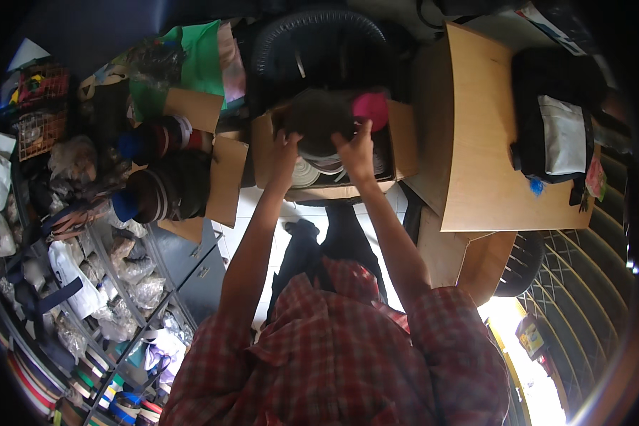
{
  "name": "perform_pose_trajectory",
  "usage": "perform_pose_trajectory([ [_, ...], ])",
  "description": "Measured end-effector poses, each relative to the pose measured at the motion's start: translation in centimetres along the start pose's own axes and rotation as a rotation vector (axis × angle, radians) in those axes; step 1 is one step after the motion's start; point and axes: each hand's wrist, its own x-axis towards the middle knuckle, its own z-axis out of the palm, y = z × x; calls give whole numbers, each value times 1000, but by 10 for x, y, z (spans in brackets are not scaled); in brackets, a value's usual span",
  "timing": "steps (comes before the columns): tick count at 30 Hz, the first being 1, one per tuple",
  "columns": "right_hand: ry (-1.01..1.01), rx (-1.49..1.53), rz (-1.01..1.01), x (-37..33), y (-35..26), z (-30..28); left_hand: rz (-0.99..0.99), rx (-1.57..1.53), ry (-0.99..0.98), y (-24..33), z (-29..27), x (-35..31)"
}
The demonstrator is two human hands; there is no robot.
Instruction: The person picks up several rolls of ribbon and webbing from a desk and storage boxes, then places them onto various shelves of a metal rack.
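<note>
Both of my hands are over an open cardboard box [334,192] in front of me. Between them is a dark, round, flat-topped thing that looks like a large roll of strap [321,126]. My left hand [285,153] grips its near left edge, and my right hand [356,150] grips its near right edge, with fingers curled on both sides. Just beyond my right hand sits a round pink thing [371,108]. Below the dark roll, coiled grey-white rolls [305,172] show inside the box. The rest of the contents is hidden.
A black chair [319,25] stands behind the box. To the right is a wooden table [476,163] bearing a black bag [539,78] and a silver pouch [564,135]. At left, another open carton [227,177] adjoins large dark rolls [170,184]. Shelves hold several plastic-bagged goods [142,291].
</note>
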Motion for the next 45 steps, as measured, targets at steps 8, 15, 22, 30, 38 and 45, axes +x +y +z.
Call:
perform_pose_trajectory([
  [8, -364, -278, -181, -92, -67, 17, 134, -169, -132, -60, -79, -68],
  [15, -457, -25, -241, -151, -95, 10, 238, -617, -157, -23, -96, -152],
  [22, -552, 50, -383, -185, -129, 5, 257, -525, 6, -9, -116, -219],
  [30, -914, 227, -40, -201, -82, 27, 227, -714, 138, -44, -140, -261],
  [38, -599, -1069, -1258, -91, 160, 107, 167, -925, 748, -138, -214, -357],
  [45, -863, -901, -968, -66, 120, 95, 485, -959, 391, -114, -301, -526],
])
